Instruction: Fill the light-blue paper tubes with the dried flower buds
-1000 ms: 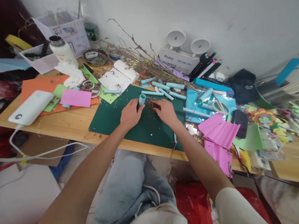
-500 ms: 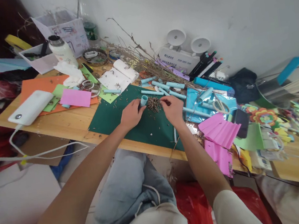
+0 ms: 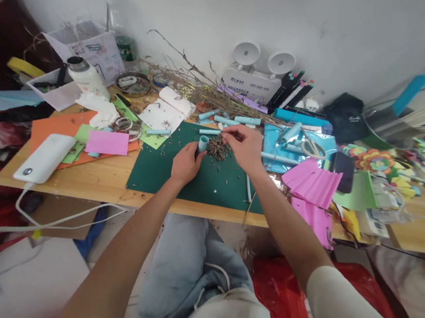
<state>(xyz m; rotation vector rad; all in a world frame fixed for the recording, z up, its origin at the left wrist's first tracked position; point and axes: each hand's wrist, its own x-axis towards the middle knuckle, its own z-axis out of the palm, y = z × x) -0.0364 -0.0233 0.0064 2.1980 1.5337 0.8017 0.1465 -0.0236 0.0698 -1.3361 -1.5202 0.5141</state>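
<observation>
My left hand (image 3: 186, 162) is wrapped round a short light-blue paper tube (image 3: 203, 142), its open end tilted up. Just right of the tube lies a heap of brown dried plant bits (image 3: 219, 149) on the dark green mat (image 3: 216, 184). My right hand (image 3: 245, 147) is over the right side of that heap, thumb and fingers pinched together; what they hold, if anything, is too small to make out. Several more light-blue tubes (image 3: 249, 121) lie behind the right hand, and a thin one (image 3: 209, 131) lies close to its fingertips.
Dry twigs (image 3: 207, 89) lie along the back by the wall. Left are a white power bank (image 3: 45, 158), a pink paper (image 3: 107, 142) and a white bottle (image 3: 87, 77). To the right lie scissors (image 3: 313, 147) on a blue packet and folded pink paper (image 3: 313, 182).
My right hand has shifted slightly up and left over the heap, its fingers still pinched. My left hand keeps the tube in nearly the same place.
</observation>
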